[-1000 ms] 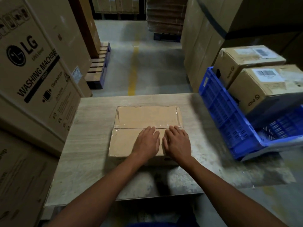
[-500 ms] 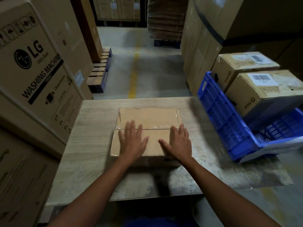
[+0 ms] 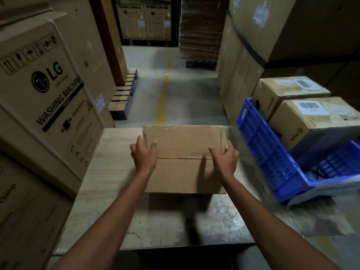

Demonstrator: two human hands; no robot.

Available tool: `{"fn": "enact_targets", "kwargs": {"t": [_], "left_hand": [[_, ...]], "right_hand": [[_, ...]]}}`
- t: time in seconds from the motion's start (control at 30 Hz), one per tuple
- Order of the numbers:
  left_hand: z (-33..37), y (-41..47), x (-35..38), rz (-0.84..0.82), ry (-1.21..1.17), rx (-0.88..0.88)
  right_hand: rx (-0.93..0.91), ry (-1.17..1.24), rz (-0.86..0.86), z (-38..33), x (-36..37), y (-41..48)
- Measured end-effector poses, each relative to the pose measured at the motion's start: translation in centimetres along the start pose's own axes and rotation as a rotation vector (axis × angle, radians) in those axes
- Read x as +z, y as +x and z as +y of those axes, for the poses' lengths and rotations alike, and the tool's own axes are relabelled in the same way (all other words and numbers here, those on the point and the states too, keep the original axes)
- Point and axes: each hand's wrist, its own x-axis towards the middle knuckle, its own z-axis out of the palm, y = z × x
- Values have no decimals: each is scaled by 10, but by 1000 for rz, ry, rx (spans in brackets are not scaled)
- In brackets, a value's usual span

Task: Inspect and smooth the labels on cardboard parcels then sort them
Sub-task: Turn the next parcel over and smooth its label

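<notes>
A plain brown cardboard parcel [image 3: 181, 145] with a taped centre seam is tilted up off the table [image 3: 109, 172], casting a shadow beneath its near edge. No label shows on its visible faces. My left hand [image 3: 144, 154] grips its left side, thumb on top and fingers over the edge. At the right side, my right hand [image 3: 224, 158] holds it the same way. To the right, a blue plastic crate [image 3: 263, 149] holds two parcels [image 3: 288, 90] [image 3: 315, 121], each with a white barcode label on top.
A large washing machine carton [image 3: 48, 94] stands tight against the table's left edge. Tall stacked cartons [image 3: 243, 55] rise behind the crate. Beyond the table runs a floor aisle with a yellow line [image 3: 162, 102] and a wooden pallet [image 3: 124, 94].
My hands slid apart from the middle of the parcel's top to its left and right sides. The parcel, flat on the table before, is now lifted and tilted.
</notes>
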Motion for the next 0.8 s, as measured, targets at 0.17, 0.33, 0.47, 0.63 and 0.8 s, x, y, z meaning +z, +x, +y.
{"fn": "enact_targets", "kwargs": {"t": [0.17,0.33,0.47,0.63,0.8], "left_hand": [[5,-3,-5,140,-186,-38],[-18,-16,-2,175,-184,-126],[-27,-23,-3,189,-229,-46],[-40,-27,-9,258,150,573],[-53,-27,-12,114,405,888]], "right_hand": [[53,118,55,-16,-7,-3],[145,58,-12,3,0,-12],[-11,57,100,7,5,-22],[-669,-304,204,-1,19,-38],[-1066,-455,-169,-2,53,-58]]}}
